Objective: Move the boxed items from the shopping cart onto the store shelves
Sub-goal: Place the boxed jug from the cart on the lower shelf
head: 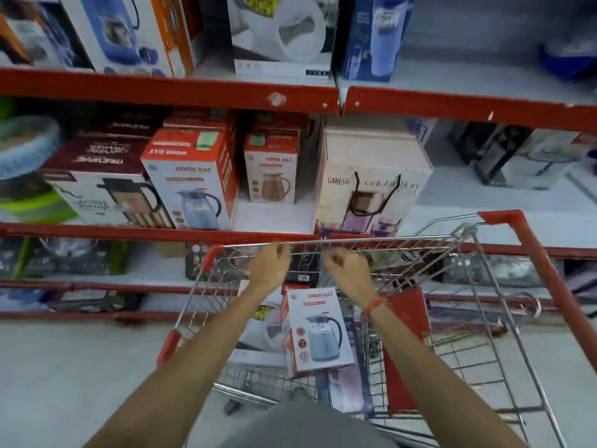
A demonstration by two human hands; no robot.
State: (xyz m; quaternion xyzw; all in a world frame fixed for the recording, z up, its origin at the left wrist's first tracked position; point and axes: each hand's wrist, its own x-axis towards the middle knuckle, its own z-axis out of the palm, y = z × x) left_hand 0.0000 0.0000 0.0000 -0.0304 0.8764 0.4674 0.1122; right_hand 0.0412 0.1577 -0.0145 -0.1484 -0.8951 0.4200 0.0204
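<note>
A wire shopping cart [465, 240] with red corners stands against the red store shelves [168, 92]. My left hand [269, 266] is closed over the cart's far top rim. My right hand [349, 273] is curled into a fist just below that rim; I cannot tell whether it grips a wire. Inside the cart, a white and red Good Day box with a blue jug picture [318, 331] lies tilted under my forearms. A white box [258, 321] lies beneath it on the left and a red box [405, 324] stands on the right.
The middle shelf holds two Good Day boxes [190, 179], a third smaller one [271, 169] set further back, a Ganesh box [371, 185] and a dark red flask box [97, 185]. A bare white gap [274, 215] lies in front of the smaller box. More boxes fill the upper shelf [281, 33].
</note>
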